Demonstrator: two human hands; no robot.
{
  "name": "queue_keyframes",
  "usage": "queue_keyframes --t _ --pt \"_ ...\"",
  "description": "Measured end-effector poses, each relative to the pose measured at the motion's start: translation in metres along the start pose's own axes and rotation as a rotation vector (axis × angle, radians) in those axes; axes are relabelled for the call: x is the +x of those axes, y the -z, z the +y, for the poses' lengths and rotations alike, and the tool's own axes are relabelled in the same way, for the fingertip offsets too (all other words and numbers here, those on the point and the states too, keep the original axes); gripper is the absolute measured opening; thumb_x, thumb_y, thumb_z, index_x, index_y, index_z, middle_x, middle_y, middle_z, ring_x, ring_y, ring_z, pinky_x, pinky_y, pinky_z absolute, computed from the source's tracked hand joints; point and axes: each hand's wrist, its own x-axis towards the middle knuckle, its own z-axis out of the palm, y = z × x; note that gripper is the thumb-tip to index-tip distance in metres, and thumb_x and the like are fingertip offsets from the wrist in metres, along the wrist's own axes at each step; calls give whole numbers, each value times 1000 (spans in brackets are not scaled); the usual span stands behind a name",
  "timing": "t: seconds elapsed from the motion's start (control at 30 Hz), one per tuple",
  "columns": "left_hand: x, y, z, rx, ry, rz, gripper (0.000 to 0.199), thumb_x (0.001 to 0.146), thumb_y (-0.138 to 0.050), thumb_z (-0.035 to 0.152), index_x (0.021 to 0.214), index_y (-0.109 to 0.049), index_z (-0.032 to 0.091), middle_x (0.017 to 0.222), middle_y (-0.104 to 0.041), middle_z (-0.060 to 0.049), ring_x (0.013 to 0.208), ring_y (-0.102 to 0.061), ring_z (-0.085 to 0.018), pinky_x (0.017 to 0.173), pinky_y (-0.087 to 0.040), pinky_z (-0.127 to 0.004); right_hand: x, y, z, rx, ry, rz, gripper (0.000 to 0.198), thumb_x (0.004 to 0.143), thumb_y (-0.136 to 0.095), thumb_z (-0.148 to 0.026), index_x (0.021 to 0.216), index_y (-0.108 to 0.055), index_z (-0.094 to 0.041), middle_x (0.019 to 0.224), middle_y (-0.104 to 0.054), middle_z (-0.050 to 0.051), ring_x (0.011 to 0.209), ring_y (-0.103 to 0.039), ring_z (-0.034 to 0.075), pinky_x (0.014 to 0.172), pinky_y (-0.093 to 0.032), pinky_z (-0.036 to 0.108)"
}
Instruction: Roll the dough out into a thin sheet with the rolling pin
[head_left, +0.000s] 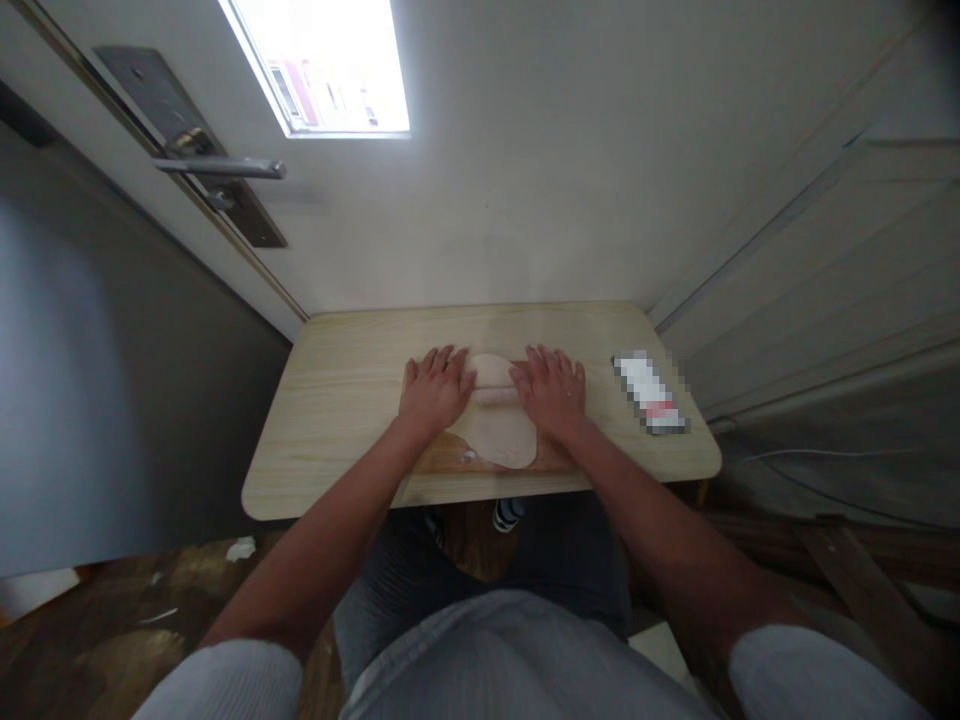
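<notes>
A pale rolling pin point(496, 396) lies crosswise on a flat, rounded sheet of dough point(504, 440). My left hand point(436, 390) is on the pin's left end, thumb pointing inward and fingers bent forward over it. The right end is under my right hand point(553, 390), held the same way. Both palms hide the ends of the pin. Dough shows on the far and near sides of the pin, and its near edge reaches close to the front of a brown wooden board point(435, 460). The board rests on a light wood table point(330, 400).
A pixelated, phone-like flat object point(651, 392) lies on the table's right side. Behind the table stands a white door with a metal handle point(225, 167) and a bright window point(337, 70). A grey panel point(112, 350) is at left. Cables point(825, 455) run along the right wall.
</notes>
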Motion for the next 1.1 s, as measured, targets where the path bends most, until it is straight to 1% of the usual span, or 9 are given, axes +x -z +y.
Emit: queue_keyframes --t 0.13,0.3,0.43,0.53,0.8,1.0,1.1 --pt "-12 2 4 9 -8 18 55 104 -25 49 152 -44 27 159 -44 -8 147 -37 -30 120 -24 -59 -14 5 -3 -22 2 15 62 104 -29 -54 148 -48 -16 151 -50 18 140 -40 36 113 -23 60" --pt "-24 4 7 16 -20 27 56 104 -27 51 151 -44 27 160 -44 -7 148 -36 -30 123 -20 -57 -27 11 -5 -4 10 20 61 104 -30 -54 147 -47 -15 152 -49 19 140 -38 35 113 -22 59" --pt "-34 6 10 13 -15 23 57 104 -26 53 153 -42 27 161 -42 -7 149 -35 -29 123 -22 -56 -35 13 -4 13 13 13 58 104 -31 -53 143 -51 -14 151 -50 19 141 -38 35 114 -22 59" --pt "-41 8 13 4 -19 26 57 104 -26 53 154 -39 28 161 -42 -6 149 -35 -29 123 -22 -55 -44 13 -4 20 8 -11 59 104 -32 -53 144 -50 -15 152 -49 19 142 -38 35 115 -21 60" --pt "-57 8 16 24 -38 9 57 104 -28 51 152 -42 25 161 -41 -8 151 -32 -29 124 -19 -56 -66 11 -2 10 6 -3 68 103 -34 -54 154 -37 -10 155 -44 22 144 -36 35 117 -20 61" --pt "-73 9 18 2 -70 23 57 105 -29 49 154 -40 22 159 -44 -8 150 -34 -30 123 -21 -56 -87 11 -1 12 37 51 78 100 -37 -63 154 -36 -7 155 -44 23 144 -35 36 117 -21 59" --pt "-84 8 19 -18 -76 39 55 105 -32 46 155 -39 23 158 -47 -8 150 -35 -29 122 -23 -55 -99 12 -1 24 54 77 79 99 -39 -63 155 -35 -8 155 -44 23 145 -33 36 118 -21 58"
